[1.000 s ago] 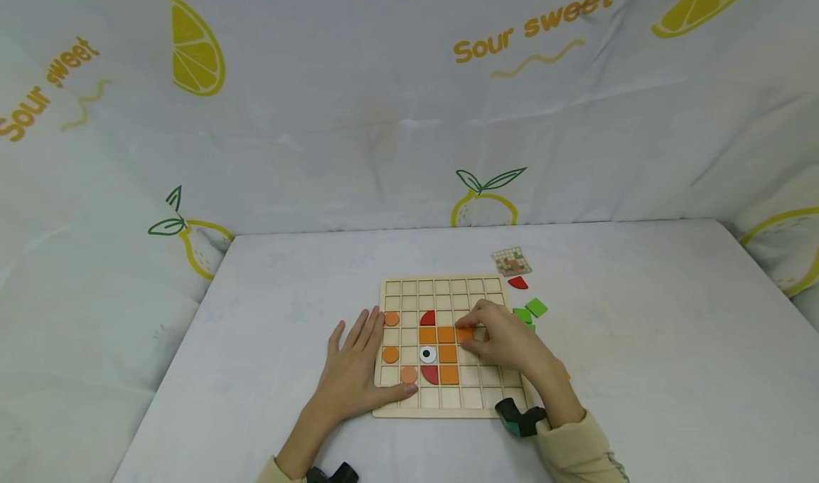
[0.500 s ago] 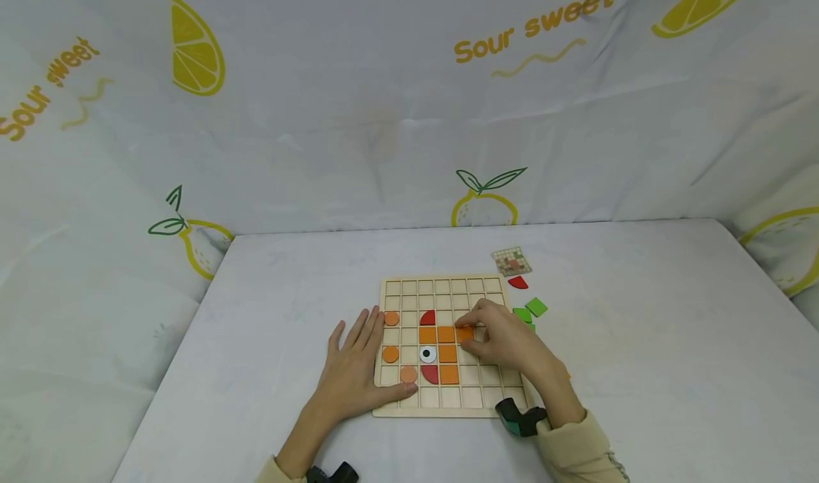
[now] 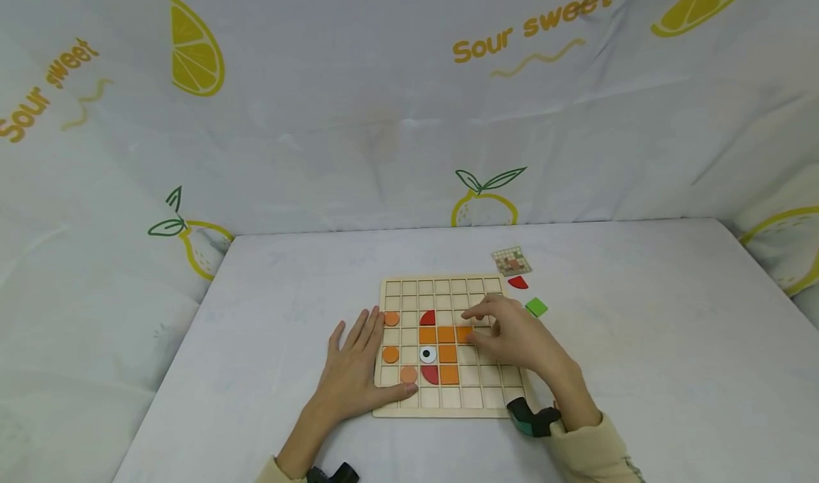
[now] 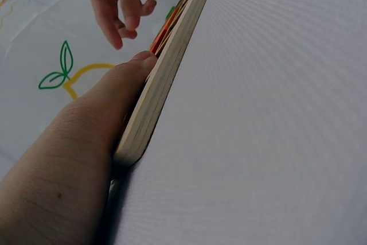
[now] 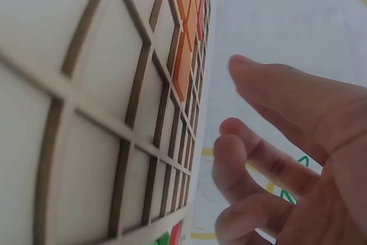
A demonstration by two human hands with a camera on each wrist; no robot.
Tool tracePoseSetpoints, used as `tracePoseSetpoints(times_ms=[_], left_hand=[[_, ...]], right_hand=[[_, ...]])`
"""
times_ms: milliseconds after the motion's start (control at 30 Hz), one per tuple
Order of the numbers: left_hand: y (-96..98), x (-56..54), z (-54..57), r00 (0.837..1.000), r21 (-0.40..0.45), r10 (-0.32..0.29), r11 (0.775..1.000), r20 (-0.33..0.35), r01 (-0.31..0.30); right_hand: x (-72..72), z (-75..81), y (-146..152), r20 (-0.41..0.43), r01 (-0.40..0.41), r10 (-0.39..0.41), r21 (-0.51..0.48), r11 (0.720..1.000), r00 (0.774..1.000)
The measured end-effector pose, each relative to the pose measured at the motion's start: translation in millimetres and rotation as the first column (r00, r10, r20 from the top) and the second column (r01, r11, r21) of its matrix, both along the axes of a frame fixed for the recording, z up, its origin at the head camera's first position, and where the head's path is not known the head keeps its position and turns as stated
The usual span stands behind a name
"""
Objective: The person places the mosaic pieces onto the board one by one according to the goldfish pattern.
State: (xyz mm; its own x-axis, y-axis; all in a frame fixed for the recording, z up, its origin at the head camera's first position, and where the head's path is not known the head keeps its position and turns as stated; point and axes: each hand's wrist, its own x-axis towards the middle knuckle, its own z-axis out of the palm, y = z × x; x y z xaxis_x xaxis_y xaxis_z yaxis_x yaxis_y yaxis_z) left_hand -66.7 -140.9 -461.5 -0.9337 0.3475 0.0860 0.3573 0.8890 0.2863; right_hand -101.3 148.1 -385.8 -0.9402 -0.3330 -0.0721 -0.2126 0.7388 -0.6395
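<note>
A wooden grid board (image 3: 471, 397) lies on the table. My left hand (image 3: 350, 370) rests along its left side, fingers straight, its thumb on the front left corner in the left wrist view. Over the right part of the board is my right hand (image 3: 523, 337), thumb and fingers apart with nothing between them, just off an orange square tile (image 3: 463, 335). That tile (image 5: 182, 70) sits in its cell in the right wrist view. More orange squares (image 3: 446, 335), red quarter-round tiles (image 3: 429, 374), an eye tile (image 3: 427, 354) and orange discs (image 3: 391, 355) fill other cells.
Beyond the board's far right corner lie a small pattern card (image 3: 511, 261), a loose red quarter-round piece (image 3: 518, 282) and a green square tile (image 3: 536, 307). My right hand hides other green tiles. A printed cloth (image 3: 358, 113) hangs behind the table.
My right hand has let go of the orange square tile and lifted slightly to the right, its fingers spreading. The tile stays in its cell. My left hand has not moved.
</note>
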Motion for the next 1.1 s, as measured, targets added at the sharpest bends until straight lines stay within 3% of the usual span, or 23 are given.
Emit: tracePoseSetpoints(times_ms=[300, 633, 967, 1100], left_hand=[[0.2, 1.4, 1.4, 1.0, 0.004, 0.007, 1.0, 0.03, -0.007], [-0.8, 0.8, 1.3, 0.999, 0.011, 0.005, 1.0, 0.038, -0.005], [0.5, -0.1, -0.4, 1.0, 0.018, -0.006, 1.0, -0.006, 0.006], [0.8, -0.6, -0.7, 1.0, 0.008, 0.0, 1.0, 0.015, 0.0]], right_hand=[[14.2, 8.0, 21.2, -0.112, 0.048, -0.05, -0.017, 0.999, 0.992], [28.5, 7.8, 48.1, -0.117, 0.091, -0.093, -0.017, 0.996, 0.989], [41.2, 0.4, 65.5, -0.053, 0.14, -0.139, 0.022, 0.99, 0.989], [42.3, -0.5, 72.9, -0.002, 0.141, -0.141, 0.056, 0.988, 0.99]])
